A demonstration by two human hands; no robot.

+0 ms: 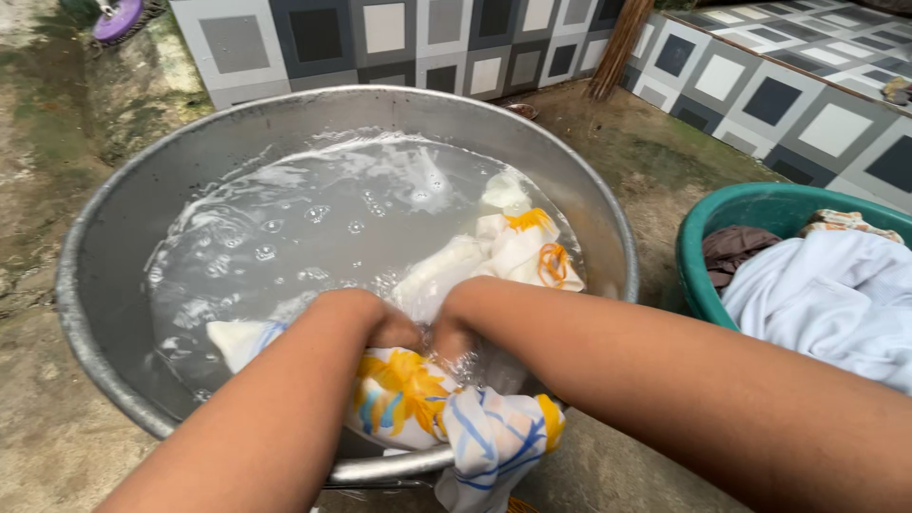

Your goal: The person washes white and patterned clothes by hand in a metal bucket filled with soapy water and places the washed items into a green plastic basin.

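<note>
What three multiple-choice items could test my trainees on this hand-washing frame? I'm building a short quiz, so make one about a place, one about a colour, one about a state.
1. Where is the green plastic tub?
A. To the right of the metal basin
B. Inside the metal basin
C. On the tiled wall

2. What colour are the flowers on the white patterned cloth?
A. Red
B. Yellow-orange
C. Purple

3. What state is the metal basin in?
A. Dry and empty
B. Turned upside down
C. Holding water with bubbles

Answers: 1 A, the tub of laundry stands at the right beside the basin. 2 B, yellow-orange blooms show on the cloth under the left hand and right hand. 3 C, rippled, bubbly water fills the basin.
</note>
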